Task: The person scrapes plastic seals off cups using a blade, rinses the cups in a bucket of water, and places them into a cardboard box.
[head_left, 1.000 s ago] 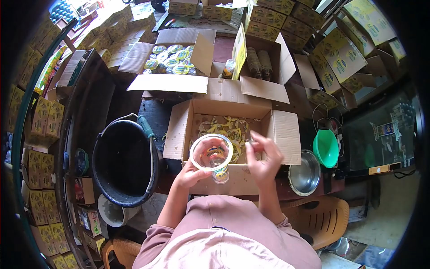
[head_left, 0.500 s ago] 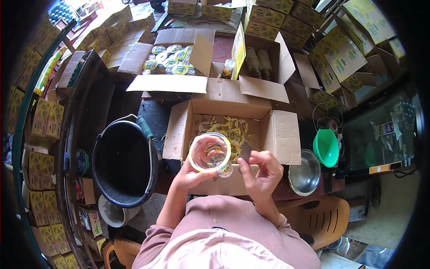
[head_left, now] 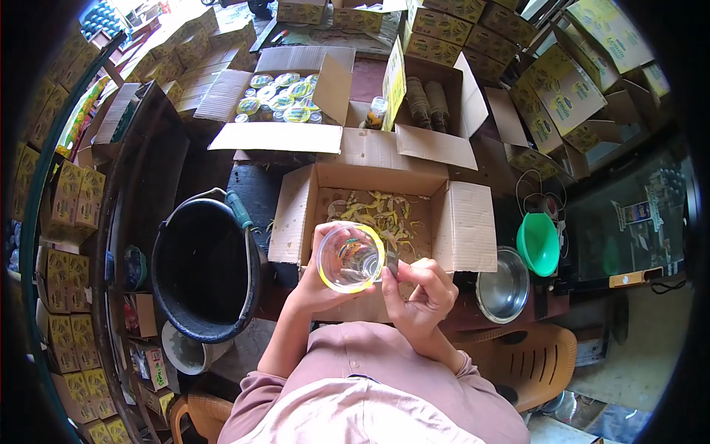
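Observation:
A clear plastic cup [head_left: 346,259] with a yellow rim is tilted toward me, and my left hand [head_left: 316,281] is wrapped round its side. Between the thumb and fingers of my right hand [head_left: 420,296] is a small flat dark blade [head_left: 390,263], held against the cup's right rim. Just beyond both hands is an open cardboard box [head_left: 470,226]. Yellow and pale strips [head_left: 384,211] lie scattered in it.
To the left stands a black bucket [head_left: 203,274] with a handle. A green bowl [head_left: 538,244] and a metal bowl [head_left: 503,285] are at the right. Behind are a box of lidded cups [head_left: 285,96], a box with stacked cups [head_left: 429,103] and a jar [head_left: 376,112].
My right hand has moved left, bringing the blade to the cup's rim. My left hand has turned the cup, and the rim now shows more yellow.

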`<state>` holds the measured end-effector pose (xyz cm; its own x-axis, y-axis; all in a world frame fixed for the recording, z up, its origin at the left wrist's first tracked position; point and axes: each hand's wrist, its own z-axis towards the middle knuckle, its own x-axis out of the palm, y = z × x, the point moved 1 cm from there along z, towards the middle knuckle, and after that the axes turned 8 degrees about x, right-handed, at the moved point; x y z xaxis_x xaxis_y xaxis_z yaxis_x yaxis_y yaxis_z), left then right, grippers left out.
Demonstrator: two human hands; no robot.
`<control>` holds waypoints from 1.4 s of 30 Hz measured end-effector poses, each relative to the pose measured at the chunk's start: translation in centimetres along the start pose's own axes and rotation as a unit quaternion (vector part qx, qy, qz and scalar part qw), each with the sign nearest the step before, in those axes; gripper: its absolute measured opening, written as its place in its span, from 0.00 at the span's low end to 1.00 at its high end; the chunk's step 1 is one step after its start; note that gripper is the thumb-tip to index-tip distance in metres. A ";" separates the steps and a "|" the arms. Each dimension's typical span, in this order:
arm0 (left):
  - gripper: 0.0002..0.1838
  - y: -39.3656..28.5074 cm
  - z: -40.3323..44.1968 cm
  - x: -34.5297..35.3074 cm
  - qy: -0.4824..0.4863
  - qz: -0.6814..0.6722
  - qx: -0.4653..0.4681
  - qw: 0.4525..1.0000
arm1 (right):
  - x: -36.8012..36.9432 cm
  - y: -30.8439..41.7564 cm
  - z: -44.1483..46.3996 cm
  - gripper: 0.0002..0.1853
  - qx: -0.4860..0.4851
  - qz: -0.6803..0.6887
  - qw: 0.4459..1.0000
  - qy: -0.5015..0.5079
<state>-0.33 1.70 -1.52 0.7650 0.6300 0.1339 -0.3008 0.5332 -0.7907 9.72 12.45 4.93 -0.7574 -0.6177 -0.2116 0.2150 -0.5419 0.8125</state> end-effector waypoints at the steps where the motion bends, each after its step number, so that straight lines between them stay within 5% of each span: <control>1: 0.47 0.0 0.0 0.0 0.001 0.005 0.002 1.000 | 0.0 0.0 0.0 0.09 -0.013 -0.008 1.000 -0.004; 12: 0.44 -0.9 0.5 0.0 -0.013 0.048 -0.053 0.997 | 0.3 -0.4 -0.3 0.11 -0.062 -0.027 0.998 -0.014; 24: 0.50 -0.6 0.2 -0.2 0.089 0.206 0.015 0.974 | -0.2 -0.8 0.5 0.12 -0.052 -0.084 0.995 0.003; 31: 0.45 -0.3 0.1 0.2 0.041 0.105 0.018 0.994 | -1.0 -1.1 0.7 0.08 0.051 0.020 0.998 0.008; 42: 0.41 -1.0 0.6 0.2 0.062 0.100 -0.018 0.993 | -0.9 -0.7 0.5 0.10 0.011 -0.010 1.000 0.022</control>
<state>-0.24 1.58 -0.32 0.7573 0.6453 -0.1005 -0.4342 0.3824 -0.8156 9.97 13.65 4.82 -0.7332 -0.6315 -0.2522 0.1856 -0.5427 0.8192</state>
